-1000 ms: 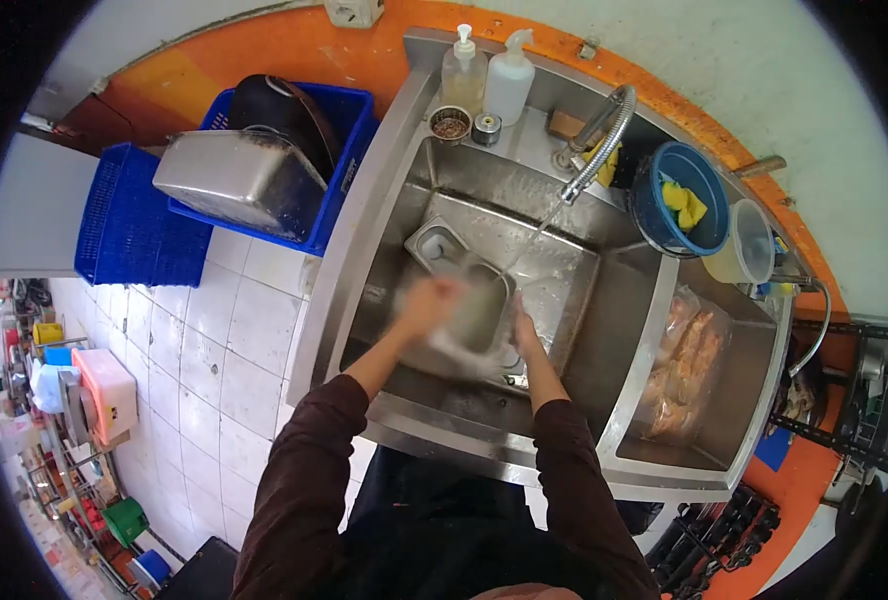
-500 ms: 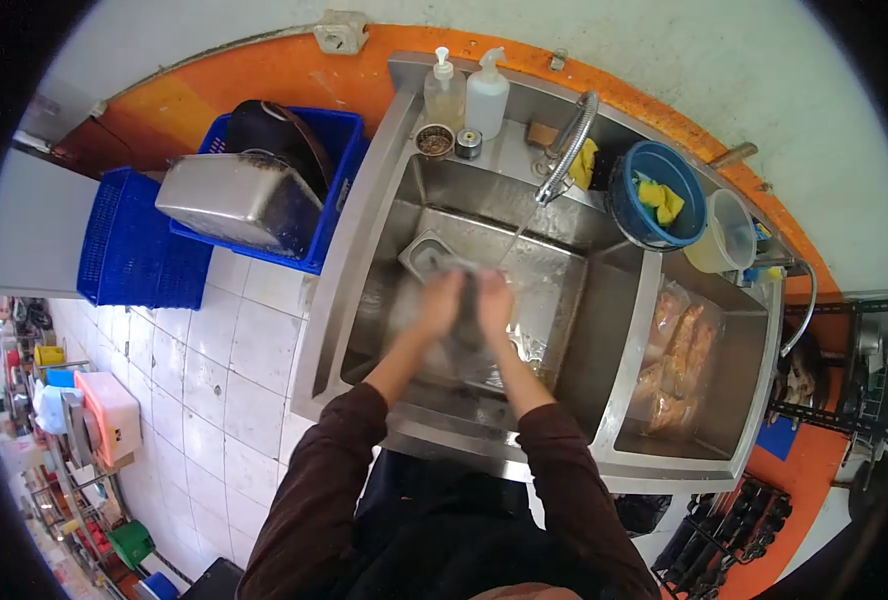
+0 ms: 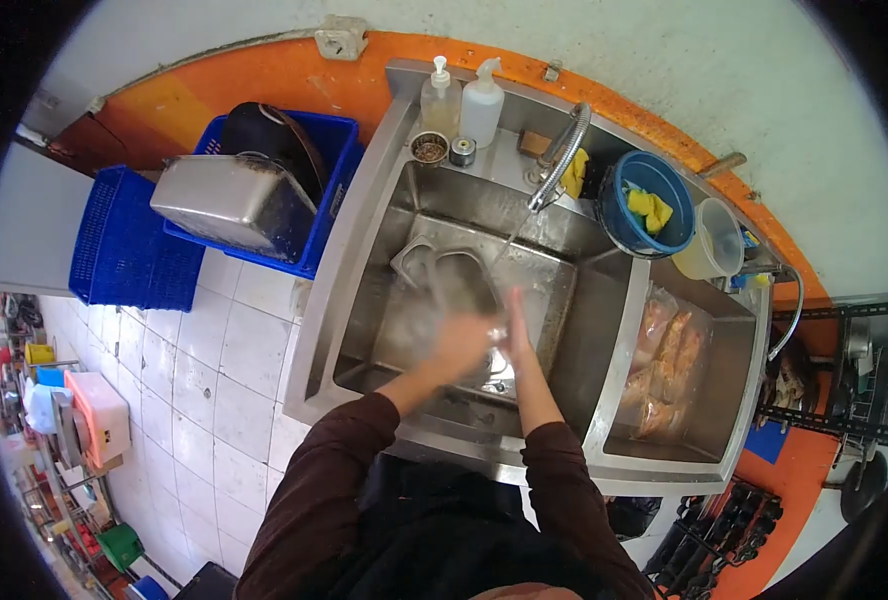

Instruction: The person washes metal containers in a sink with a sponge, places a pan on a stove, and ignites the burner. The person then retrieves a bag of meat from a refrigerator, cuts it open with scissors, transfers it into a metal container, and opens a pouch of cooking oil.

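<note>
My left hand (image 3: 464,345), smeared by motion, reaches across the large sink basin (image 3: 389,325) toward my right hand. My right hand (image 3: 518,330) is seen edge-on with its fingers stretched out. Something pale and shiny, too blurred to name, shows between the two hands. Just beyond them a rectangular metal pan (image 3: 466,282) appears blurred in the basin. A smaller metal pan (image 3: 414,260) lies beside it on the left. Water runs from the flexible faucet (image 3: 566,160) into the basin, behind my hands.
Soap bottles (image 3: 481,108) stand on the back ledge. A blue bucket (image 3: 649,200) with yellow cloths and a clear tub (image 3: 712,240) sit at the right. Bagged meat (image 3: 666,365) lies in the smaller basin. Blue crates (image 3: 134,240) with a large metal pan (image 3: 229,205) stand left.
Both hands were around the blurred metal pan; now they are together nearer me, and the pan lies beyond them beside the smaller one. My left hand has moved right.
</note>
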Demonstrator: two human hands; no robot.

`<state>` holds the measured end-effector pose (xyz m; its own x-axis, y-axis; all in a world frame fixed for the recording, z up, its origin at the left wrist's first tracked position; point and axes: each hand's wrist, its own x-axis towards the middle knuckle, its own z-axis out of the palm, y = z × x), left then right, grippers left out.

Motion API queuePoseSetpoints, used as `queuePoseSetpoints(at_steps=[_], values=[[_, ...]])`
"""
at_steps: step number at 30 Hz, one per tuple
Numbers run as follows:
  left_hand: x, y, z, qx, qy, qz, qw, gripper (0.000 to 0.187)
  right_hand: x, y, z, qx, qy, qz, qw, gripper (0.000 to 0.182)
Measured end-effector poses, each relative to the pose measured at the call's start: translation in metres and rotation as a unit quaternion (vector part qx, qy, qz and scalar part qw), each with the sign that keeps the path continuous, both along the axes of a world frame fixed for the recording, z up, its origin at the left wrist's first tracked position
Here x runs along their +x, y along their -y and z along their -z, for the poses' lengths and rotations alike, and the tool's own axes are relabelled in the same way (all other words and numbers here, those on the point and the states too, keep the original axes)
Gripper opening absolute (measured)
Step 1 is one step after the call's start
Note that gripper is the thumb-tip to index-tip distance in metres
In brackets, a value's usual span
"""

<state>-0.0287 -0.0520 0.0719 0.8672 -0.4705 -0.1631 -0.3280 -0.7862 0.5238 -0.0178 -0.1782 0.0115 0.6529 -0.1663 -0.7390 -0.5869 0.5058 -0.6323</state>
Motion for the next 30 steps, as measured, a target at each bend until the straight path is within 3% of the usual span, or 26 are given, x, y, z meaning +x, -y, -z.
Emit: queuePoseSetpoints(at_steps=[2,4,7,8,9,10,12,13,14,16,18,20,21,22,23,24,25,26,27,28,29,30], values=[[-0.012,-0.008,0.013,0.009,0.052,0.033,0.998,0.030,-0.006,-0.003,0.035,0.131,-0.001,-0.063,0.989,0.052],[-0.017,-0.023,0.029,0.019,0.102,0.065,0.992,0.033,-0.007,-0.014,0.025,0.125,0.039,-0.071,0.989,0.047],[-0.021,-0.051,0.052,0.067,0.191,0.094,0.975,0.035,-0.003,-0.027,0.041,-0.042,0.171,-0.154,0.972,0.046],[-0.019,-0.062,0.062,0.081,0.205,0.124,0.967,0.035,0.001,-0.032,0.038,-0.040,0.170,-0.154,0.972,0.046],[-0.018,-0.071,0.066,0.095,0.217,0.155,0.959,0.035,0.004,-0.036,0.033,-0.195,0.234,-0.226,0.925,0.046],[-0.016,-0.079,0.070,0.097,0.216,0.156,0.959,0.035,0.004,-0.042,0.029,-0.344,0.289,-0.290,0.845,0.047],[-0.011,-0.091,0.069,0.069,0.290,0.194,0.935,0.033,0.001,-0.061,0.034,-0.396,0.253,-0.249,0.847,0.054],[-0.012,-0.094,0.068,0.144,0.248,0.230,0.930,0.031,0.002,-0.067,0.037,-0.449,0.217,-0.274,0.823,0.057],[-0.012,-0.095,0.069,0.146,0.249,0.231,0.929,0.031,0.003,-0.073,0.036,-0.499,0.181,-0.296,0.794,0.060],[-0.012,-0.097,0.071,0.139,0.207,0.287,0.925,0.030,0.004,-0.080,0.033,-0.509,0.159,-0.299,0.791,0.065],[-0.011,-0.096,0.067,0.146,0.221,0.295,0.918,0.030,0.005,-0.085,0.029,-0.487,0.059,-0.256,0.833,0.060],[-0.005,-0.092,0.086,0.152,0.237,0.301,0.911,0.029,0.017,-0.082,0.028,-0.523,0.077,-0.252,0.811,0.050],[-0.003,-0.091,0.126,0.054,0.171,0.192,0.965,0.021,0.023,-0.078,0.032,-0.557,0.090,-0.249,0.787,0.041],[0.000,-0.086,0.126,0.006,0.134,0.136,0.982,0.019,0.031,-0.069,0.047,-0.557,0.089,-0.248,0.788,0.041],[0.004,-0.080,0.125,-0.049,0.100,0.078,0.991,0.018,0.042,-0.053,0.070,-0.545,0.185,-0.229,0.785,0.031],[0.016,-0.068,0.081,-0.059,0.119,0.049,0.990,0.018,0.051,-0.040,0.081,-0.529,0.280,-0.210,0.773,0.024],[0.028,-0.057,0.053,-0.069,0.137,0.020,0.988,0.019,0.058,-0.029,0.074,-0.531,0.280,-0.210,0.772,0.024],[0.039,-0.047,0.047,-0.073,0.138,0.020,0.988,0.019,0.064,-0.019,0.059,-0.354,0.210,-0.179,0.894,0.022],[0.052,-0.036,0.043,-0.091,0.095,-0.081,0.988,0.020,0.069,-0.010,0.057,-0.159,0.130,-0.139,0.969,0.022],[0.061,-0.028,0.039,-0.108,0.048,-0.180,0.977,0.021,0.072,-0.008,0.058,-0.164,0.130,-0.137,0.968,0.022],[0.069,-0.023,0.056,-0.114,0.047,-0.177,0.976,0.021,0.074,-0.004,0.077,-0.191,0.213,-0.112,0.952,0.022],[0.075,-0.017,0.089,-0.230,0.027,-0.216,0.949,0.021,0.074,0.000,0.088,-0.216,0.293,-0.087,0.927,0.023]])
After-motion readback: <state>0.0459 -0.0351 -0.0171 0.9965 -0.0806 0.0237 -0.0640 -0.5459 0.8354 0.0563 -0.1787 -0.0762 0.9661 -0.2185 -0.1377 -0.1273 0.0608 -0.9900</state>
